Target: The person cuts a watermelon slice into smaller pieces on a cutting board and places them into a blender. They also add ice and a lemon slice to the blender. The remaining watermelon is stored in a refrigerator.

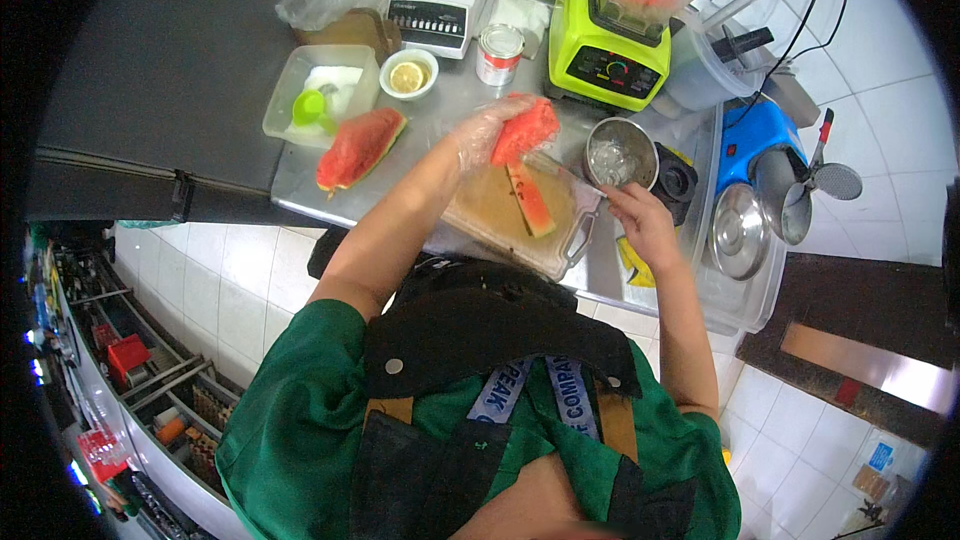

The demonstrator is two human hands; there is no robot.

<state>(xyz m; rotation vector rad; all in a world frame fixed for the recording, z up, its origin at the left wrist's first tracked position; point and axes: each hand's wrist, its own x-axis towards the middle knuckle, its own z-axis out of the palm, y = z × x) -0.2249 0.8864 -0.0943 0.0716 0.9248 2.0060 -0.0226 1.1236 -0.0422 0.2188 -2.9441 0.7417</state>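
Observation:
My left hand (480, 136), in a clear plastic glove, holds a peeled chunk of red watermelon (527, 131) above the far edge of a cutting board (487, 204). A narrow strip of watermelon with rind (534, 204) lies on the board. My bare right hand (643, 223) is at the near rim of a steel cup (624, 136) with clear liquid in it. Its fingers are bent together; whether they grip a thin handle there is too small to tell. A larger watermelon wedge (361, 148) rests on the steel table (429, 136) to the left.
Beyond the board stand a green blender (609, 52) with red pieces in its jug, a white blender (437, 11) and a can (500, 54). A bowl of lemon (409, 75) and a tub of white powder with a green scoop (322, 94) sit left. A steel lid (740, 231) lies right.

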